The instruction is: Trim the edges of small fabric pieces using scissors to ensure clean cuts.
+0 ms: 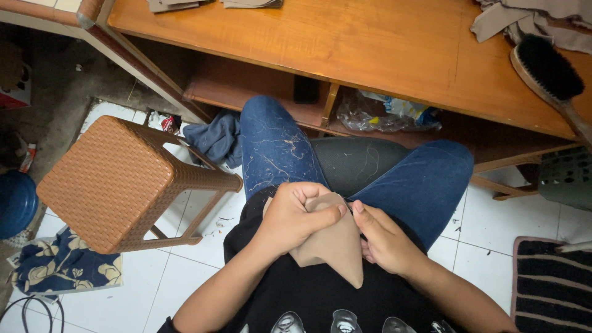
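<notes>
Person seated, knees in blue jeans tucked under the front edge of a wooden desk. Both hands work over the lap, on one piece of tan fabric that lies against a black shirt and tapers to a point hanging toward the person's body. Left hand: grip clenched on the upper edge of the tan fabric, thumb pressed over the fold, fingers curled beneath. Right hand: grip grasping the same fabric at its right side, fingertips pinched close against the cloth, touching the left thumb tip. On the desk, at the far right corner, a black-bristled brush with a wooden handle lies beside a heap of grey-beige cloth pieces. On the shelf under the desk, a crumpled clear plastic bag. To the person's left on the white tiled floor stands a brown woven-pattern plastic stool; a blue rag lies just behind it. Striped mat at the floor's right side.
</notes>
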